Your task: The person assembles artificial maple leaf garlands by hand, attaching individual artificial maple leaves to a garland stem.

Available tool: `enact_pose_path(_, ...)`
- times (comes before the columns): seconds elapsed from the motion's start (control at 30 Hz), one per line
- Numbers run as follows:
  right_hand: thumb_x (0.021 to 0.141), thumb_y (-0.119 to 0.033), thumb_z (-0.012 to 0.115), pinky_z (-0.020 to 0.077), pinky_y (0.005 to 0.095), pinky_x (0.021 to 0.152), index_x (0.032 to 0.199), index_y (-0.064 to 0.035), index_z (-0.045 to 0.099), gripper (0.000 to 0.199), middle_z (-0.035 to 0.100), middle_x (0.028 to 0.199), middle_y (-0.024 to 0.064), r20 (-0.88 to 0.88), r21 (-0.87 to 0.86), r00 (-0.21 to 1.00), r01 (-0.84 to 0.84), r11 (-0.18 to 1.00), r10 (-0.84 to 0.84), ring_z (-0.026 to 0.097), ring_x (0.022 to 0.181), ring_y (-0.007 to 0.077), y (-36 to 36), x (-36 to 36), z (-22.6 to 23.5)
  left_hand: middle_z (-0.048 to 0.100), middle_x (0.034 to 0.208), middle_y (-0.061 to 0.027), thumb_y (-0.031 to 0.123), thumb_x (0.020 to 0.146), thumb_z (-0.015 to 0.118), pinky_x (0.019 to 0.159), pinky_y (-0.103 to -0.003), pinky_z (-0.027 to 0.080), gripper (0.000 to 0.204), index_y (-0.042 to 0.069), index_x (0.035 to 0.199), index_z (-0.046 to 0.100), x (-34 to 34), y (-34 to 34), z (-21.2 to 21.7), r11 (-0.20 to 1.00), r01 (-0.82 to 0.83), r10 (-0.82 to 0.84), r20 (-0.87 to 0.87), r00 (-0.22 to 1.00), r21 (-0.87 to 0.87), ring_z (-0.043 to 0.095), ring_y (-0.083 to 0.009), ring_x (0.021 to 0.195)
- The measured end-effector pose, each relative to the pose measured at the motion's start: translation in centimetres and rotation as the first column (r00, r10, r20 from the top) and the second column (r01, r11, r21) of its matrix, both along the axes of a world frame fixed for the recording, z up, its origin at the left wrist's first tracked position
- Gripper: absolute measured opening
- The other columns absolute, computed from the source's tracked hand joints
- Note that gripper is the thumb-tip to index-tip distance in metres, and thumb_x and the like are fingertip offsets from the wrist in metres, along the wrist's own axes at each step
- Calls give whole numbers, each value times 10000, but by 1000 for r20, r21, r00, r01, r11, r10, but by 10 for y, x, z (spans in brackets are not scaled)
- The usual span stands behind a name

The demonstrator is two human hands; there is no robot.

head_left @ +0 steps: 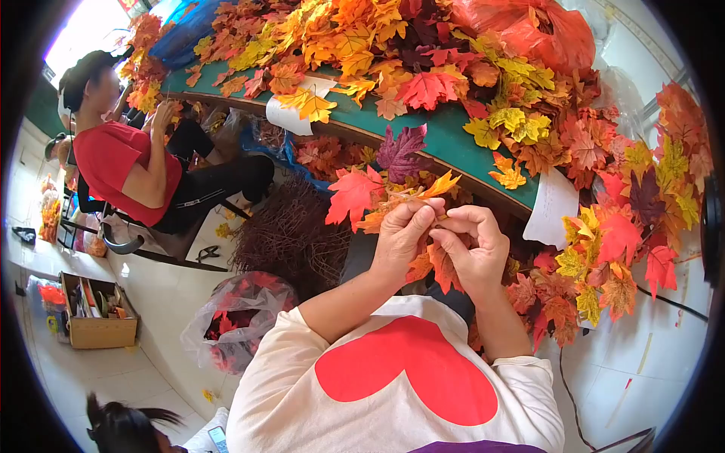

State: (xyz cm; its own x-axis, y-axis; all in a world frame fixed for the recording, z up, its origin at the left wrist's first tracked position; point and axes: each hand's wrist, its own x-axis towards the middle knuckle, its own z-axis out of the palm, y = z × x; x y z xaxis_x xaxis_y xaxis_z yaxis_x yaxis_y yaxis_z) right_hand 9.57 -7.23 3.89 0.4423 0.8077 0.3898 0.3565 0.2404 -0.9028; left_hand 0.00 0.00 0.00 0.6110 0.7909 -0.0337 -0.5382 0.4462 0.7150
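A sprig of artificial maple leaves (393, 198) is held just above the lap, at about the centre of the head view. The left hand (402, 240) is closed around the stem end, thumb and fingers pinched together, while the right hand (472, 253) is curled tightly against it from three o'clock, its fingertips pressed onto the same thin stem. More orange and red leaves (438, 270) are bunched under both palms. From the sprig, the green table (445, 132) lies at twelve o'clock, heaped with loose leaves (355, 38); a bundle of brown twigs (291, 230) sits at nine o'clock, and a clear bag of red leaves (238, 317) at about seven o'clock. Another person in a red top (121, 162) is seated at ten o'clock.

The joining is judged best done with the stem kept pinched close to the join, so that the small piece is guided straight rather than bent, and with the leaves fanned clear of the fingertips.
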Motion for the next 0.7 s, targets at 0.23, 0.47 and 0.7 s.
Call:
enact_pose_path(0.23, 732, 25, 669, 503, 234, 719, 922, -9, 534, 236, 662, 828, 91, 4, -44, 1000, 3, 999, -3, 637, 792, 118, 0, 2, 2, 596, 811, 29, 188, 871, 565, 462, -144, 319, 150, 64, 927, 628, 5, -1, 2, 998, -44, 45, 8, 999, -33, 432, 1, 573)
enact_pose_path(0.47, 742, 30, 662, 496, 222, 703, 895, -3, 540, 198, 658, 812, 76, -80, -47, 997, -25, 999, 21, 627, 773, 100, -2, 5, 3, 636, 904, -33, 126, 859, 574, 653, -212, 455, 122, 27, 905, 631, 1, -1, 0, 992, -28, 25, 30, 999, 126, 566, -77, 741)
enact_pose_path(0.7, 746, 50, 651, 489, 212, 668, 847, -5, 531, 166, 641, 778, 59, -223, -39, 972, -86, 996, 75, 610, 718, 87, -4, 6, -2, 647, 918, -75, 66, 821, 595, 759, -268, 463, 126, 14, 921, 650, -4, 11, -9, 821, -46, 107, -75, 991, 570, 586, -134, 844)
